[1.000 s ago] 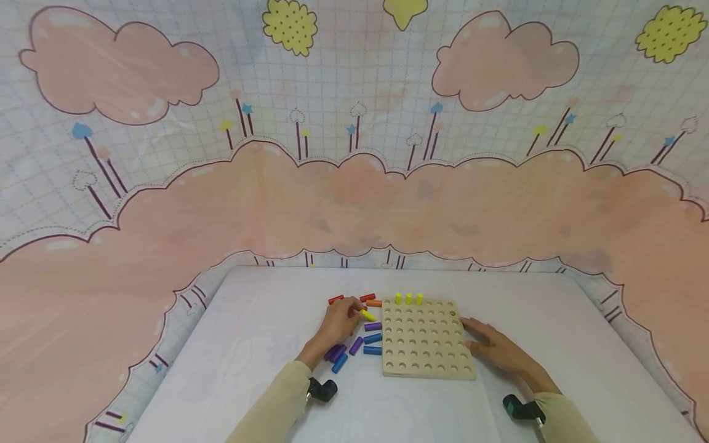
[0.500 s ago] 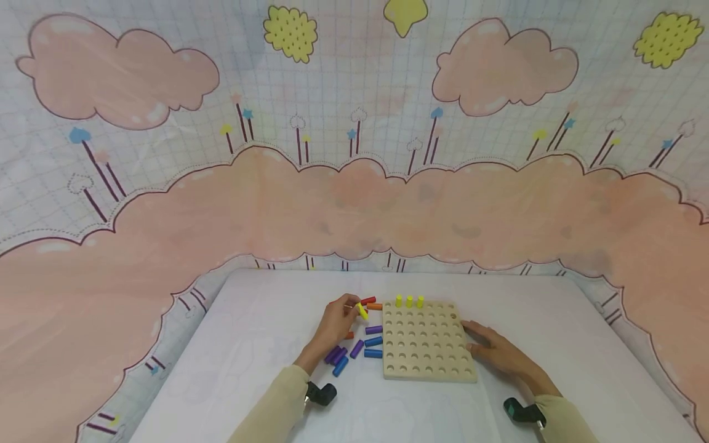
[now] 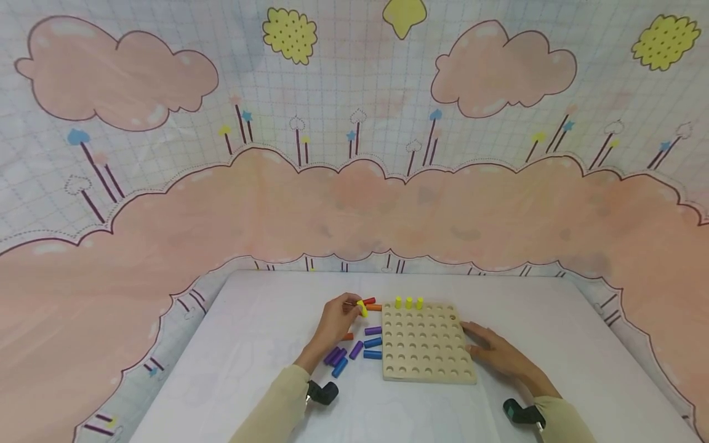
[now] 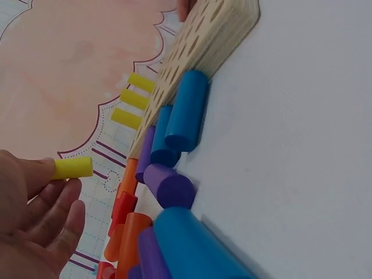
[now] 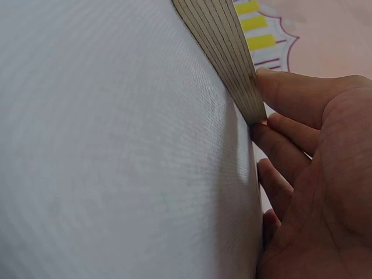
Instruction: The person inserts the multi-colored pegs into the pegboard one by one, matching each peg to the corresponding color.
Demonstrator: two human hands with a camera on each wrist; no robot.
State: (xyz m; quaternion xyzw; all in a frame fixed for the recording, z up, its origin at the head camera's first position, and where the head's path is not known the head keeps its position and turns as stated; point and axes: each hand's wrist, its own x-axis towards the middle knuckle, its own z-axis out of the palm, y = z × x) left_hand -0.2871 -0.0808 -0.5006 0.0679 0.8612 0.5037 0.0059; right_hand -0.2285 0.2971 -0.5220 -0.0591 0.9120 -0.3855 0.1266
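Observation:
Thumb and fingertips of my left hand (image 3: 333,323) pinch a yellow peg (image 4: 74,167), which stays above the loose pegs to the left of the wooden pegboard (image 3: 429,351). Three yellow pegs (image 3: 409,303) stand upright in holes along the board's far row. My right hand (image 3: 498,352) rests at the board's right side; in the right wrist view its thumb and fingers (image 5: 285,148) touch the side edge, spread rather than curled round it.
Left of the board lie loose pegs: purple ones (image 3: 356,350), blue ones (image 3: 373,355), orange ones (image 3: 374,307) and a red one (image 3: 369,301). Several lie against the board's left edge. A white cloth (image 3: 221,369) covers the table, with a patterned backdrop (image 3: 354,203) behind.
My left hand has turned the yellow peg from slanting towards the board to steeper, slightly further left. An orange peg now shows beside that hand. My right hand stays put.

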